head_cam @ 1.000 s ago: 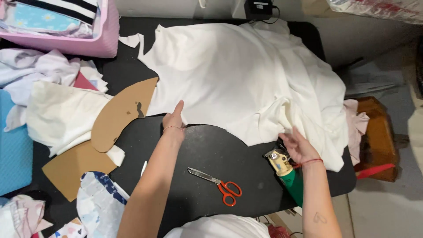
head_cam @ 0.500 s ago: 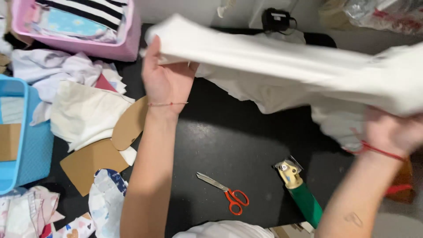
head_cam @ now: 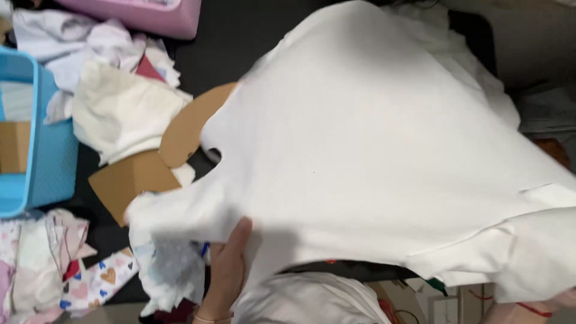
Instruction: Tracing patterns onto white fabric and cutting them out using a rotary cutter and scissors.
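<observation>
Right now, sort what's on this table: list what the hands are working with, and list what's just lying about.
In hand:
- white cloth, spread wide
- left hand, gripping its near edge
- right hand, barely in view at the cloth's far corner

Lying about:
- cardboard patterns
- blue basket
- pink basket
- heart-print scraps
- cream cloth pile

Cloth (head_cam: 384, 150) over table (head_cam: 240, 36), cardboard (head_cam: 135, 180) left

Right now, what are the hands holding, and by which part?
The left hand grips the big white fabric piece at its near lower-left edge. The right hand is barely in view at the fabric's lower-right corner; its grip can't be told.
</observation>
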